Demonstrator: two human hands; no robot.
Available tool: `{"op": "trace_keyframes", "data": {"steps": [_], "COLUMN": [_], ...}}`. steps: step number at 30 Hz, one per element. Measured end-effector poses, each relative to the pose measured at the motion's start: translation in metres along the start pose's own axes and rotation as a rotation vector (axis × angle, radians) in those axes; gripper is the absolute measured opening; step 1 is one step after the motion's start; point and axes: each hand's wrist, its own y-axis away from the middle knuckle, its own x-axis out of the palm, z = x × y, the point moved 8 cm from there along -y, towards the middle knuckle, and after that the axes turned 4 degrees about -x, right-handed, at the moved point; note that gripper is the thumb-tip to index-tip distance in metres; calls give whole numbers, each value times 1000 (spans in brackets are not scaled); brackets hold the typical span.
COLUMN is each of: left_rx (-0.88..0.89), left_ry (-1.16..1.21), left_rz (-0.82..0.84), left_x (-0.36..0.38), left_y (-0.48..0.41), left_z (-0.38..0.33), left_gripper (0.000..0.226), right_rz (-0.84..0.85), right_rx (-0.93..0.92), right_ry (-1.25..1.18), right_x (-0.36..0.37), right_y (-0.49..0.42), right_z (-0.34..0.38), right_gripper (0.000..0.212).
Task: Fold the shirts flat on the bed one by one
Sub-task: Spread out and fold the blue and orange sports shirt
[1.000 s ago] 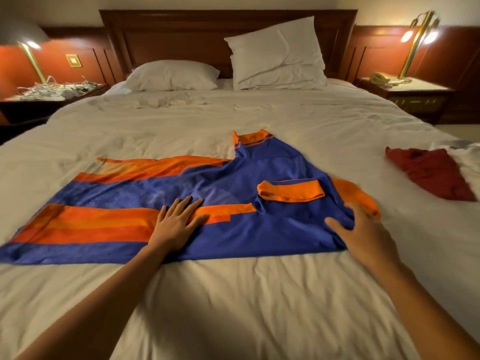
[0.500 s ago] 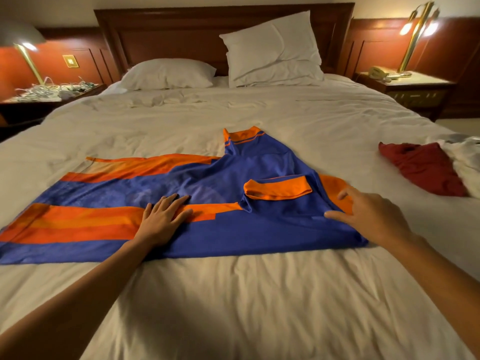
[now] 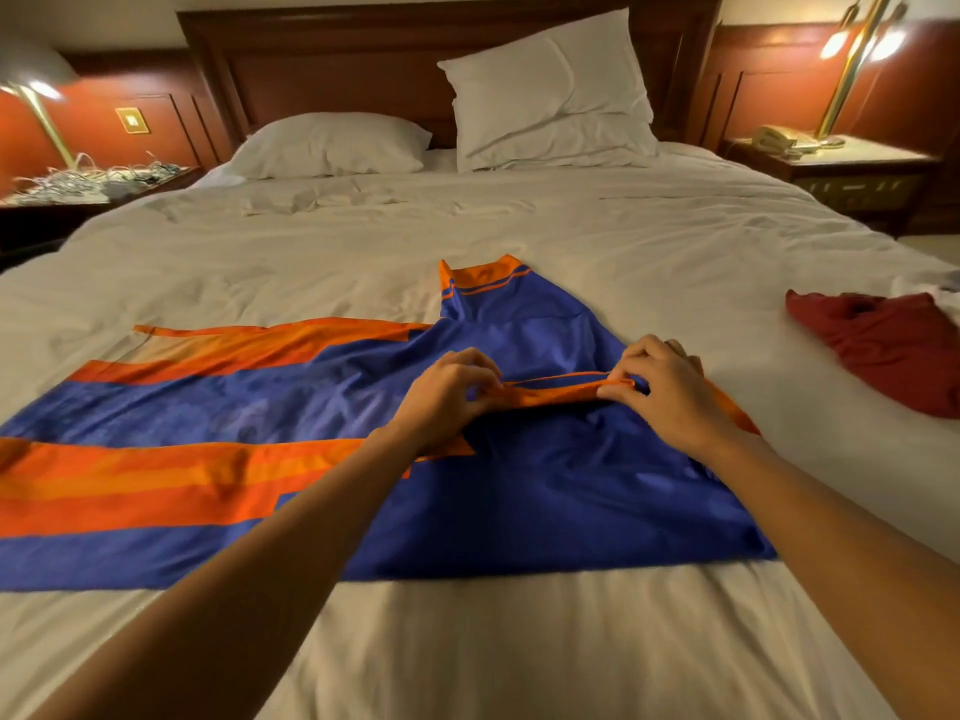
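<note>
A blue and orange shirt point(image 3: 519, 485) lies spread on the white bed point(image 3: 519, 641), in its near half and toward the left side; its broad orange stripes run off to the left edge of the view, and one narrow part with an orange end points toward the headboard point(image 3: 337, 65). Both hands reach over the shirt's right portion; the left hand point(image 3: 447, 394) has its fingers point(image 3: 478, 363) curled and pinches the left end of an orange band point(image 3: 550, 392) of the shirt; the right hand point(image 3: 670, 392) pinches the band's right end between thumb and curled fingers; the band stretches between the two hands, just above the blue cloth. The cloth below the hands shows soft creases; the near hem lies straight across the sheet.

A crumpled red garment point(image 3: 878, 345) lies well apart on the bed's right side, with a bit of white cloth point(image 3: 935, 293) just beyond it. Two white pillows sit at the head; one point(image 3: 332, 145) lies flat, the other point(image 3: 550, 90) leans against the headboard. A lit brass lamp point(image 3: 852, 54) and a telephone point(image 3: 774, 140) stand on the right bedside bench point(image 3: 857, 163); a tangle of pale cables point(image 3: 88, 179) covers the left one.
</note>
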Motion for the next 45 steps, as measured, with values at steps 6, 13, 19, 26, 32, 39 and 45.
{"op": "trace_keyframes", "data": {"steps": [6, 13, 19, 26, 32, 39, 45], "left_rx": [-2, -515, -619, -881, -868, -825, -858], "left_ry": [391, 494, 376, 1196, 1212, 1134, 1040], "left_rz": [195, 129, -61, 19, 76, -50, -124], "left_x": [-52, -21, -2, 17, 13, 8, 8], "left_y": [4, 97, 86, 79, 86, 91, 98], "left_z": [-36, -1, -14, -28, -21, -6, -4], "left_gripper": [20, 23, 46, 9, 15, 21, 24], "right_rz": [-43, 13, 38, -329, -183, -171, -123], "right_rx": [67, 278, 359, 503, 443, 458, 509], "right_ry": [-434, -355, 45, -321, -491, -400, -457], "right_x": [-53, -44, -23, -35, -19, -13, -17], "right_y": [26, 116, 100, 80, 79, 82, 90], "right_z": [26, 26, 39, 36, 42, 38, 23], "right_gripper": [20, 31, 43, 17, 49, 47, 53]}}
